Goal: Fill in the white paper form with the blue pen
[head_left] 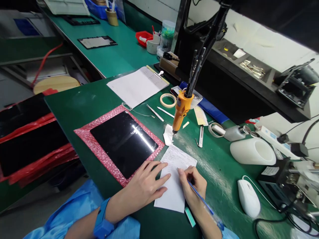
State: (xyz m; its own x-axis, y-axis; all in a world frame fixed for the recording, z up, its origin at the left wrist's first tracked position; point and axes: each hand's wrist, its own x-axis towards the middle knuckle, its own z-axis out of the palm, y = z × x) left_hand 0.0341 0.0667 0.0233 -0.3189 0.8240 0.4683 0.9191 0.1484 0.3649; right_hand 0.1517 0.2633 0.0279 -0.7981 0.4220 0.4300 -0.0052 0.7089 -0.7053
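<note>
A sheet of white paper (171, 196) with handwriting across its upper part lies on the green mat. My left hand (147, 182) rests with fingers spread over the paper's left edge. My right hand (193, 182) grips a blue pen (206, 205), its tip down at the sheet. Left of the paper lies a flat black screen panel (122, 142) on pink bubble wrap (87, 131). Beside my right wrist is a small teal strip (190, 217). An orange electric screwdriver (181, 111) hangs above the mat, just beyond the paper.
Tweezers (155, 113), a tape roll (167, 100) and a utility knife (200, 136) lie beyond the paper. A clipboard (137, 86) lies at the back. To the right are a white mouse (248, 198) and a white cylindrical container (249, 151). Wrapped black panels (32, 146) lie at the left.
</note>
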